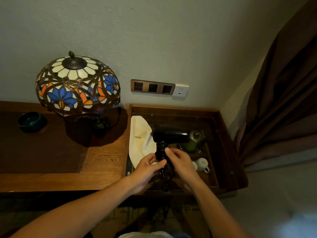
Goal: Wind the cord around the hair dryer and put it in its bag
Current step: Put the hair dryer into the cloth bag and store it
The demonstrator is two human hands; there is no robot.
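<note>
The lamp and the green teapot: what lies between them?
In the head view, the cream bag and the dryer lie between lamp and teapot.

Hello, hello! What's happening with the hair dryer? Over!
Left hand and right hand both gripping black hair dryer handle. Black cord coiled around handle. Cream cloth bag waiting behind, nothing blocking.

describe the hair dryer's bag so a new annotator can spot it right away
Start at the stained-glass lamp on the wooden desk, then go right to the recessed glass-topped tray under the wall sockets. The bag lies at that tray's left edge, behind the hair dryer. It is the only soft, cream-white cloth thing there; its neighbours are a green teapot and white cups.
</note>
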